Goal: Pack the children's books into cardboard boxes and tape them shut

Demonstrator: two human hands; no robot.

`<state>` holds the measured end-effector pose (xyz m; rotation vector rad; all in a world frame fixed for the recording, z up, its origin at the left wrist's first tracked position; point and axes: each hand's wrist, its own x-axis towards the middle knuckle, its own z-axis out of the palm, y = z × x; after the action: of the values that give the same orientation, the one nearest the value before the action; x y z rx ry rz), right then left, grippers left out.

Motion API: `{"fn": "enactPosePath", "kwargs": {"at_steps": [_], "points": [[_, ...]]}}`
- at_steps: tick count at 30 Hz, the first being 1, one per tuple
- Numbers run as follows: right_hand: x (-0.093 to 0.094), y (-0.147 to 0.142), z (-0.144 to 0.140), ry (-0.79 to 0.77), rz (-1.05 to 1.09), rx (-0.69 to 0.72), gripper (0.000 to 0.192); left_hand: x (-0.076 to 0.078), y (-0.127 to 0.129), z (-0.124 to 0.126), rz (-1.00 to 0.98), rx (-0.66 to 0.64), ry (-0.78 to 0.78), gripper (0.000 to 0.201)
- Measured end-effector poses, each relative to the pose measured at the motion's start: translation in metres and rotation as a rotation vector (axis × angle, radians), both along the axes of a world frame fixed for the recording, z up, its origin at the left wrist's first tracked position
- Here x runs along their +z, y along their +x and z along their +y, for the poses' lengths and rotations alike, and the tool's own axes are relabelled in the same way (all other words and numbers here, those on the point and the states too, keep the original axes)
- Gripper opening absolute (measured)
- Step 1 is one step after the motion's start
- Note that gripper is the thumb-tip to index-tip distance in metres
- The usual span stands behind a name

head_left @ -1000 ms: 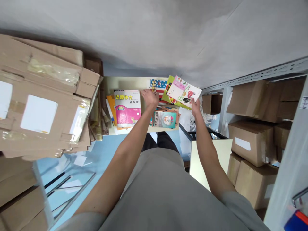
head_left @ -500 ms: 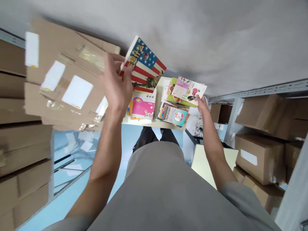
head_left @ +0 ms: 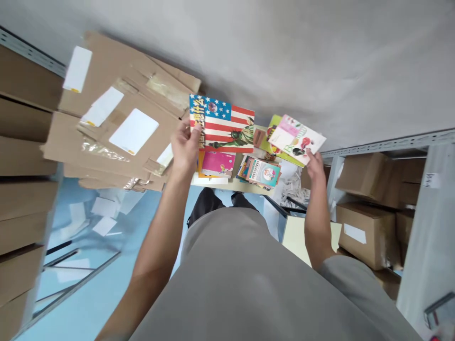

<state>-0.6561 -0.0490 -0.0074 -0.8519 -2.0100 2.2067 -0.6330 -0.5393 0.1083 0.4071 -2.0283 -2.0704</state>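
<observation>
While left hand [head_left: 185,147] grips flag-cover book [head_left: 222,124], right hand [head_left: 313,158] pinches white booklet [head_left: 296,139], both hands closed.

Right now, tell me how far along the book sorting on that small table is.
Done: a pink-covered book and a teal-covered book lie on separate stacks on the pale table. In hand: the left hand holds up a flag-patterned book; the right hand grips a white-and-pink illustrated booklet on top of green ones. Left: both held books are unplaced.
</observation>
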Motion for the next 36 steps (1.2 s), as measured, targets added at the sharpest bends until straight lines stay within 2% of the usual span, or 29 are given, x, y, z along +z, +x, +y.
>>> {"fn": "enactPosePath", "kwargs": {"at_steps": [3,5,8,10,13,16,19,22,25,26,28,30,31,33,36], "points": [[0.041,0.038,0.029,-0.014,0.081,-0.128,0.047,-0.025,0.009,0.029,-0.163,-0.115,0.160,0.068],[0.064,0.064,0.036,-0.025,0.117,-0.184,0.050,-0.037,0.021,0.051,-0.282,-0.207,0.247,0.070],[0.088,0.102,0.031,-0.076,0.128,-0.224,0.051,-0.045,0.038,0.081,-0.410,-0.327,0.328,0.073],[0.098,0.126,0.022,-0.130,0.113,-0.250,0.047,-0.043,0.045,0.099,-0.429,-0.392,0.358,0.075],[0.102,0.158,0.007,-0.191,0.079,-0.301,0.042,-0.029,0.048,0.129,-0.405,-0.503,0.381,0.075],[0.096,0.177,-0.008,-0.256,0.055,-0.308,0.046,-0.012,0.047,0.166,-0.375,-0.626,0.361,0.072],[0.084,0.179,-0.020,-0.352,0.010,-0.276,0.049,-0.001,0.045,0.194,-0.329,-0.726,0.356,0.073],[0.074,0.169,-0.025,-0.401,0.018,-0.303,0.048,-0.004,0.030,0.197,-0.357,-0.819,0.326,0.070],[0.073,0.161,-0.023,-0.411,0.047,-0.398,0.047,-0.026,-0.012,0.183,-0.449,-0.819,0.118,0.067],[0.074,0.160,-0.022,-0.419,0.049,-0.432,0.046,-0.039,-0.032,0.180,-0.459,-0.771,-0.032,0.065],[0.078,0.162,-0.017,-0.430,0.053,-0.491,0.043,-0.069,-0.073,0.181,-0.524,-0.630,-0.449,0.060],[0.083,0.169,-0.013,-0.411,0.066,-0.524,0.042,-0.103,-0.106,0.194,-0.644,-0.587,-0.769,0.068],[0.087,0.174,-0.010,-0.391,0.072,-0.535,0.042,-0.118,-0.118,0.202,-0.680,-0.585,-0.857,0.072],[0.093,0.187,-0.005,-0.339,0.071,-0.563,0.043,-0.143,-0.130,0.219,-0.742,-0.561,-0.934,0.083],[0.102,0.207,0.004,-0.280,0.054,-0.617,0.048,-0.165,-0.134,0.231,-0.794,-0.457,-0.933,0.094]]}}
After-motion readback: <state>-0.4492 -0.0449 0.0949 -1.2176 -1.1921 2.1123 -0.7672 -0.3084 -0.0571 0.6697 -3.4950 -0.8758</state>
